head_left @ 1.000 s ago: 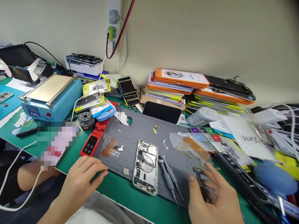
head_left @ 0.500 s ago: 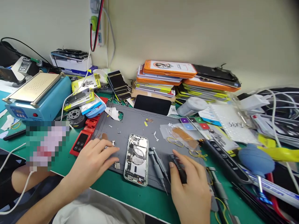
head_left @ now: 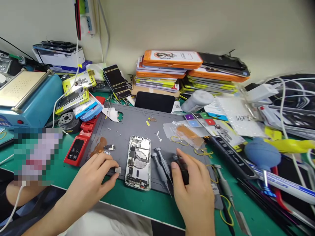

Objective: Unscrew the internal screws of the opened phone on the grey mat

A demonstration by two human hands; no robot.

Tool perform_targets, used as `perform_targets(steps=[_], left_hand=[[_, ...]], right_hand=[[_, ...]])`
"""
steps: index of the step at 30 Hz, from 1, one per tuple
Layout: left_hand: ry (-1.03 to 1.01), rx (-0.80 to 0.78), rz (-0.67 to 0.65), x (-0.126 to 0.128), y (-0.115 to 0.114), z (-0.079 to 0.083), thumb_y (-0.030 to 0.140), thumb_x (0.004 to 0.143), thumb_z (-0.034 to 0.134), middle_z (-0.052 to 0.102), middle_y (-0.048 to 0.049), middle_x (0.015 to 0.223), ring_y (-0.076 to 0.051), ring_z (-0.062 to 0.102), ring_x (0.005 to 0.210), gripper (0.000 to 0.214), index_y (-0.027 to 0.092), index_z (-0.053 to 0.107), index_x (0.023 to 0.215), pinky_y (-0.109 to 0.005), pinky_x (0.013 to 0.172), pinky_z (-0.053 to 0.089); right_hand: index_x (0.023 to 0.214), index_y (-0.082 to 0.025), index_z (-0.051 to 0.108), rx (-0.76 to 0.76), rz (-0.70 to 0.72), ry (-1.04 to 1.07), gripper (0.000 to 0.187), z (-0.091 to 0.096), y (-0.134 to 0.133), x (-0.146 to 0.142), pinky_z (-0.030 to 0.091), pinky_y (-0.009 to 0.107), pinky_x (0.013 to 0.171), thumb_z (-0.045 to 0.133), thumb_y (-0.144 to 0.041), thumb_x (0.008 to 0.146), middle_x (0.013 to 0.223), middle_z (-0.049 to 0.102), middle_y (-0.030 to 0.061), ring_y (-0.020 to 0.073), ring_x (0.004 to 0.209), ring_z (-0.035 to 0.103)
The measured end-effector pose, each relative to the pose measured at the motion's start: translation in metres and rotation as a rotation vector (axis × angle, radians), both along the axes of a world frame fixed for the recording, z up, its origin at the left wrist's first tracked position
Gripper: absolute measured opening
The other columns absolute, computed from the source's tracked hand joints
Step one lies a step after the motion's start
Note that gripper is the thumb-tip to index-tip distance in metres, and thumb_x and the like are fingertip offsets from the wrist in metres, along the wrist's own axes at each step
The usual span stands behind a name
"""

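Note:
My left hand (head_left: 97, 178) pinches at a small silver metal part (head_left: 118, 170) at the mat's front edge, thumb on one side and fingers on the other. Right of it lies an opened phone (head_left: 138, 164), its inner boards and a round coil showing. My right hand (head_left: 193, 183) is wrapped round a black-handled tool (head_left: 183, 172); most of the tool is hidden by the palm and fingers. Two grey screwdrivers (head_left: 161, 167) lie between the phone and my right hand. Another small metal part (head_left: 109, 147) rests on the mat beyond my left hand.
The grey mat (head_left: 133, 121) carries tiny parts. At left are a red device (head_left: 76, 150) and a blue heating machine (head_left: 31, 98). Stacked orange boxes (head_left: 169, 62) stand at the back. To the right are a pen-like electric tool (head_left: 231, 160) and a blue air blower (head_left: 262, 152).
My left hand has come down and closed its fingertips on the small metal part. My right hand still grips the black-handled tool. The whole view has shifted slightly.

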State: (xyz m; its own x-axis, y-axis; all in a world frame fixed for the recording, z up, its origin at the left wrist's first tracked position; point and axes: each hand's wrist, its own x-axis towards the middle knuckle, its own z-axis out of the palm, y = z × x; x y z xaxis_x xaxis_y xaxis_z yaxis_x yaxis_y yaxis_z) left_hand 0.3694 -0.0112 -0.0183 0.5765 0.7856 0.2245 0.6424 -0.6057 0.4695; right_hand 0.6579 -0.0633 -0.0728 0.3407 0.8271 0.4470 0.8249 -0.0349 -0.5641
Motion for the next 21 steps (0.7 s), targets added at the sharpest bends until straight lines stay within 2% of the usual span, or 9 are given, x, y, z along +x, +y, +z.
perform_targets(steps=[4, 10, 15, 18, 21], left_hand=[[-0.048, -0.006, -0.026, 0.012, 0.0, 0.001, 0.016, 0.11, 0.057, 0.068, -0.0025, 0.112, -0.02, 0.069, 0.097, 0.011, 0.023, 0.059, 0.117, -0.032, 0.081, 0.055], [0.028, 0.059, -0.044, 0.032, 0.006, -0.007, 0.017, 0.106, 0.061, 0.07, -0.003, 0.112, -0.022, 0.071, 0.091, 0.01, 0.023, 0.06, 0.115, -0.036, 0.078, 0.054], [0.086, 0.03, -0.104, 0.03, 0.011, -0.006, 0.023, 0.106, 0.068, 0.07, -0.0032, 0.118, -0.023, 0.073, 0.093, 0.014, 0.025, 0.061, 0.118, -0.037, 0.077, 0.056], [0.061, 0.01, -0.104, 0.026, 0.011, -0.008, 0.029, 0.111, 0.063, 0.071, -0.0041, 0.12, -0.024, 0.073, 0.096, 0.011, 0.024, 0.062, 0.121, -0.037, 0.079, 0.057], [-0.003, 0.07, -0.098, 0.021, 0.008, -0.012, 0.031, 0.116, 0.056, 0.071, -0.0072, 0.125, -0.024, 0.073, 0.107, 0.02, 0.022, 0.061, 0.134, -0.037, 0.087, 0.059]], right_hand=[[0.143, -0.017, 0.069, 0.001, 0.009, -0.023, 0.047, -0.001, 0.001, 0.0, 0.05, 0.046, 0.104, 0.049, -0.051, 0.119, 0.133, 0.073, 0.015, 0.0326, 0.121, 0.069], [0.144, -0.016, 0.069, -0.004, 0.021, -0.05, 0.047, 0.0, 0.001, 0.002, 0.05, 0.044, 0.104, 0.049, -0.05, 0.119, 0.132, 0.073, 0.0151, 0.0318, 0.121, 0.069], [0.141, -0.015, 0.069, -0.014, 0.03, -0.074, 0.047, 0.001, 0.001, 0.002, 0.049, 0.041, 0.102, 0.047, -0.05, 0.12, 0.131, 0.074, 0.0149, 0.03, 0.119, 0.068], [0.143, -0.013, 0.068, -0.009, 0.038, -0.064, 0.048, 0.002, 0.0, 0.002, 0.049, 0.038, 0.102, 0.047, -0.05, 0.12, 0.132, 0.074, 0.0148, 0.0281, 0.119, 0.068], [0.143, -0.013, 0.068, -0.013, 0.04, -0.048, 0.049, 0.003, 0.0, 0.002, 0.048, 0.037, 0.102, 0.047, -0.051, 0.12, 0.132, 0.075, 0.0143, 0.0273, 0.119, 0.067]])
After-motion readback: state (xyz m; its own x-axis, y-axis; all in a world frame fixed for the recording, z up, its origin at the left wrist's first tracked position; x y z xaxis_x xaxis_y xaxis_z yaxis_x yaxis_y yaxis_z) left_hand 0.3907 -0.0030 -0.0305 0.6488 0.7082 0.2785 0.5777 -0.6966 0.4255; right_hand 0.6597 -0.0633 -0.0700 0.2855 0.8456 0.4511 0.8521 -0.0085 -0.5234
